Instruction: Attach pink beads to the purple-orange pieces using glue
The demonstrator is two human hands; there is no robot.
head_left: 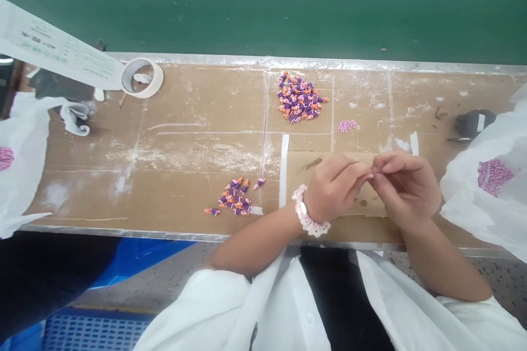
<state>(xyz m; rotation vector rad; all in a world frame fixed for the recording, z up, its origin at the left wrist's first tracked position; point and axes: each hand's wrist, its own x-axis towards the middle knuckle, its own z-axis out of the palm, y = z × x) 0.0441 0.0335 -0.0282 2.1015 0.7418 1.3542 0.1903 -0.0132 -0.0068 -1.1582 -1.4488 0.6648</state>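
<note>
Head view: brown workbench (185, 142); white plastic bag (486, 214) at far right, purple-pink cluster inside; second bag (20, 175) at far left, pink bits inside. Over the near edge, left hand (335, 186) and right hand (405, 184), fingertips pressed together. Near the far edge, large purple-orange heap (298, 97); smaller heap (234, 197) beside the left wrist. Between both hands' fingertips, a tiny piece (373, 170), pinched and mostly hidden.

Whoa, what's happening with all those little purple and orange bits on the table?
A person at the brown worktable has the left hand and right hand pressed together, fingers pinched shut; anything between them is too small to see. A big pile of purple-orange pieces lies farther back, and a smaller pile sits nearer, left of the left hand.
</note>
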